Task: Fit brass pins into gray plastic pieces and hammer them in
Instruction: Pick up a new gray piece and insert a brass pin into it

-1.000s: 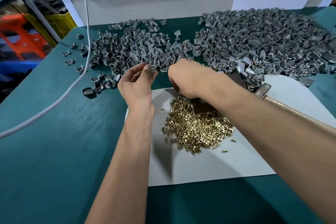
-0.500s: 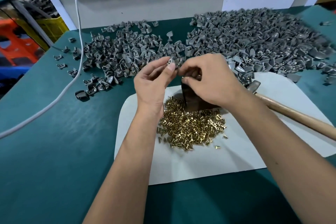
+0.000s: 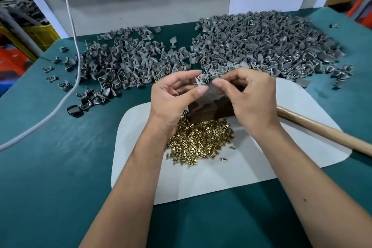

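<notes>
Head view: both hands up over the teal table (image 3: 50, 167), w/ fingertips nearly meeting. Left hand (image 3: 171, 96) pinches a small gray plastic piece (image 3: 200, 81) btwn thumb and forefinger, other fingers loosely curled. Right hand (image 3: 249, 96) has thumb and forefinger closed together just beside the piece, prob. on a brass pin, but too small and blurred to tell for sure. Below the hands, a dark block (image 3: 209, 109) stands on a white sheet (image 3: 201, 183), w/ a heap of brass pins (image 3: 199, 143) touching its near side (a few strays lie loose on the sheet). Wooden hammer handle (image 3: 322, 131) lies across the sheet's right part, running under the right wrist; head hidden. Two spreads of gray pieces at the table's far side: left pile (image 3: 124, 66), thinner and scattered, and right pile (image 3: 261, 44), denser. White cable (image 3: 76, 50) runs down across the table's left side, past the left pile.
</notes>
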A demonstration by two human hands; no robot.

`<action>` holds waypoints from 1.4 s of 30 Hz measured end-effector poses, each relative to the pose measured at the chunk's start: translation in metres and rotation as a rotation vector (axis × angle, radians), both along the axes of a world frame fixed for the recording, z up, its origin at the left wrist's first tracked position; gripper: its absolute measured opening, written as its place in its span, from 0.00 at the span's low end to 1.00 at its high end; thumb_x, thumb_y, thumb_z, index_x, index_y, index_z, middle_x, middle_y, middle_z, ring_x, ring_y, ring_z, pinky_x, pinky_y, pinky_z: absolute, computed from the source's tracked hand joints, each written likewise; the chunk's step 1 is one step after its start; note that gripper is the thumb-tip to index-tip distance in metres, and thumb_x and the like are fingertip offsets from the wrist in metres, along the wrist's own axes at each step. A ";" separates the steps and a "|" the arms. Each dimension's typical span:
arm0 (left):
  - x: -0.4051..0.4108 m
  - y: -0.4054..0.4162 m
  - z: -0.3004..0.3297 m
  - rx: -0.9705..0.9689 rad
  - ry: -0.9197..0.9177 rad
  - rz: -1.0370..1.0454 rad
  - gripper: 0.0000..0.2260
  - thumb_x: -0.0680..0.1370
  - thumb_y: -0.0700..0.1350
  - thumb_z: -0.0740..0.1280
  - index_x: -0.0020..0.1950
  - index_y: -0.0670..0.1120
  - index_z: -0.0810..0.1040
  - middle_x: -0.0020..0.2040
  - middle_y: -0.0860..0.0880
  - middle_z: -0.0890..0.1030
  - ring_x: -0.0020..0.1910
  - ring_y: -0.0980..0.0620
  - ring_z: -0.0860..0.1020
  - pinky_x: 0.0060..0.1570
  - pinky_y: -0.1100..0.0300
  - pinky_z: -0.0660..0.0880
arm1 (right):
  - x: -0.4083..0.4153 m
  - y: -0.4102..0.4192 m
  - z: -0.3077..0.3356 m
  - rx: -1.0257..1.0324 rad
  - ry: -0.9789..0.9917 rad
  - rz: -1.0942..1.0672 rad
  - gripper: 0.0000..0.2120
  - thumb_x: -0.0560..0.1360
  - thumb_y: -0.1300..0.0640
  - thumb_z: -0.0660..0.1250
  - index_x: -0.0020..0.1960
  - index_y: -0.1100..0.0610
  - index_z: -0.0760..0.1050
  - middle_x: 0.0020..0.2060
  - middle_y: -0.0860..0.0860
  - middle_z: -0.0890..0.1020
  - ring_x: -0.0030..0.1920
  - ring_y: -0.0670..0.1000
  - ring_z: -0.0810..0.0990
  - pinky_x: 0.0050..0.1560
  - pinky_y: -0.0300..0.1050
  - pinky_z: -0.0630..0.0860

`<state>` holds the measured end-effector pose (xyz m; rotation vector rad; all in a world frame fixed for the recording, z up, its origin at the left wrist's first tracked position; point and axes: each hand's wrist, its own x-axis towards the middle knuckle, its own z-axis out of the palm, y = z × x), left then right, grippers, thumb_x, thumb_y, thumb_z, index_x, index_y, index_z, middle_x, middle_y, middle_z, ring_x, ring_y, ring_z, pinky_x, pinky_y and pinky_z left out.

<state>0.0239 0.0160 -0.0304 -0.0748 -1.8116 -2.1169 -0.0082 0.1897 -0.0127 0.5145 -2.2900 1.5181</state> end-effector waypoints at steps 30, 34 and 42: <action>-0.001 0.003 -0.005 -0.110 0.015 0.000 0.16 0.66 0.30 0.80 0.50 0.45 0.86 0.42 0.48 0.87 0.42 0.53 0.84 0.48 0.59 0.82 | 0.009 -0.011 -0.002 0.156 0.054 0.017 0.03 0.77 0.62 0.72 0.48 0.59 0.85 0.41 0.48 0.85 0.41 0.44 0.79 0.45 0.25 0.69; 0.000 0.007 -0.005 -0.143 0.006 0.043 0.16 0.66 0.29 0.80 0.50 0.43 0.86 0.41 0.46 0.87 0.41 0.51 0.84 0.48 0.58 0.83 | 0.011 -0.013 -0.001 0.196 0.077 -0.010 0.02 0.76 0.63 0.72 0.47 0.59 0.84 0.41 0.50 0.85 0.42 0.45 0.79 0.45 0.24 0.68; 0.000 0.008 -0.004 -0.135 0.001 0.059 0.16 0.67 0.30 0.79 0.51 0.44 0.86 0.44 0.45 0.88 0.43 0.50 0.85 0.50 0.57 0.82 | 0.006 -0.006 0.001 0.198 0.095 0.058 0.05 0.77 0.62 0.71 0.50 0.58 0.85 0.44 0.49 0.86 0.46 0.47 0.82 0.51 0.35 0.76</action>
